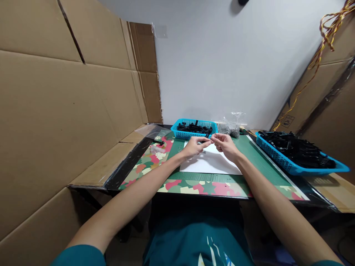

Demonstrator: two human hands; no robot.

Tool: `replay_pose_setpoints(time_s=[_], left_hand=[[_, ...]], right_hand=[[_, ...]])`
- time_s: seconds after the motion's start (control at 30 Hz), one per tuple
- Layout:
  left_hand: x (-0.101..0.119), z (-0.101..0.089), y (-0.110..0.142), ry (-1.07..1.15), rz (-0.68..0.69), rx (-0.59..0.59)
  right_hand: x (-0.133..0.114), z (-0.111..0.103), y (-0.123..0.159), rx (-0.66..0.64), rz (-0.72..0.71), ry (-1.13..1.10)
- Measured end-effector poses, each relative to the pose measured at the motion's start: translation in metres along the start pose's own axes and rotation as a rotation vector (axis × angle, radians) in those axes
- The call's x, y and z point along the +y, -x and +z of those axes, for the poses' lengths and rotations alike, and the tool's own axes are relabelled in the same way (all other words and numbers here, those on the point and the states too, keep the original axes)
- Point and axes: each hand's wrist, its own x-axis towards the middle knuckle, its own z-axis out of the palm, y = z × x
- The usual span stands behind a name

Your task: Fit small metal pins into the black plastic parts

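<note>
Both hands meet above a white sheet of paper on the table, fingertips almost touching. My left hand is closed in a pinch, and a small dark part shows at its fingers. My right hand is also pinched shut, its thumb and forefinger close to the left fingertips. What lies between the right fingers is too small to name. Small metal bits lie on the paper under the left hand, partly hidden by it. Just behind the hands stands a blue basket of small black parts.
A larger blue basket heaped with black parts stands at the right. Clear plastic bags of small pieces sit at the back. A black part and crumpled plastic lie on the left. Cardboard walls enclose the sides.
</note>
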Motion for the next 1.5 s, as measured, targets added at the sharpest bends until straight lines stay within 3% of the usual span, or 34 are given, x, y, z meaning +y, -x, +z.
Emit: replay_pose_setpoints(time_s=[0.4,0.57,0.8,1.13,1.23,1.37,1.5], left_hand=[[-0.004,0.007,0.0,0.14,-0.107,0.041],[-0.006,0.008,0.0,0.056,-0.065,0.044],[-0.013,0.0,-0.004,-0.202,0.138,0.065],[-0.014,-0.008,-0.002,-0.347,0.103,0.047],[-0.01,-0.009,-0.002,-0.267,0.067,0.021],[-0.007,-0.011,-0.004,0.014,-0.113,-0.021],[-0.006,-0.016,-0.004,0.173,-0.092,-0.074]], right_hand=[[0.001,0.003,0.001,0.014,-0.018,0.057],[-0.002,0.004,0.003,0.018,-0.033,0.092],[0.004,-0.002,0.0,0.118,-0.108,0.318],[0.002,-0.004,0.002,0.046,-0.207,0.567],[0.003,-0.004,0.003,0.062,-0.222,0.569],[0.001,-0.004,0.003,0.15,-0.276,0.564],[0.001,-0.002,0.004,0.245,-0.365,0.561]])
